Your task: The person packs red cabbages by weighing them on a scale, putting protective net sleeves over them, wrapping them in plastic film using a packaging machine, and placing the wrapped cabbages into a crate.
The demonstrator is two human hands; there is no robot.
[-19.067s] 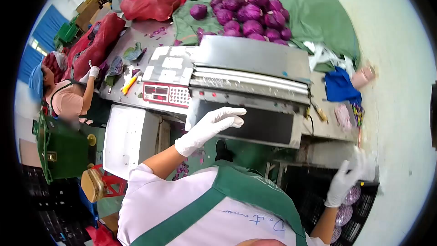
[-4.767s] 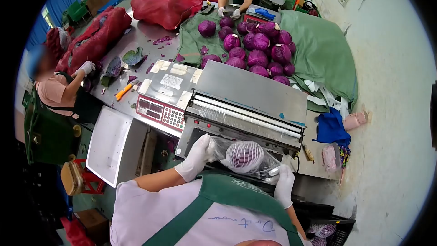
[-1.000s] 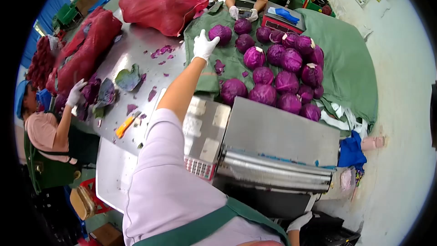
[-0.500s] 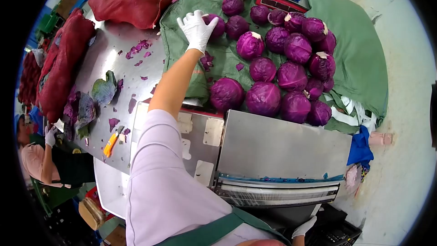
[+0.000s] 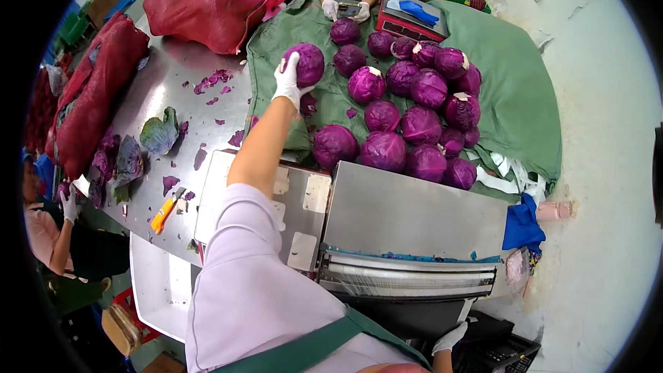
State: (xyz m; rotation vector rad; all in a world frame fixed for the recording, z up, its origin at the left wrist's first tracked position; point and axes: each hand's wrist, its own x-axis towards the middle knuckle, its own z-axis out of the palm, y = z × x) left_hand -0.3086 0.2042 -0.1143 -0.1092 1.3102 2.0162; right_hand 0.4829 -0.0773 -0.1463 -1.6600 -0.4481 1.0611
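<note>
A round purple cabbage (image 5: 308,63) is in my gloved left hand (image 5: 289,83), whose fingers wrap round its left and lower side. It is held at the left edge of the green cloth (image 5: 511,69). To its right lie several more purple cabbages (image 5: 421,126), some with pale cut stem ends. My right hand (image 5: 450,338), in a white glove, is low at the right, beside the near corner of the wrapping machine (image 5: 414,214). Its fingers look stretched out, with nothing visible in them.
Red mesh sacks (image 5: 207,10) lie at the back left. A yellow utility knife (image 5: 166,211) and leaf scraps (image 5: 160,131) are on the metal table (image 5: 228,107). Across it, a co-worker's gloved hands (image 5: 360,12) hold a dark device beside a red scale (image 5: 411,24). Another person stands left.
My left hand has closed round the cabbage and lifted it, bringing it slightly nearer. The whole view has shifted a little. My right hand stays near the machine.
</note>
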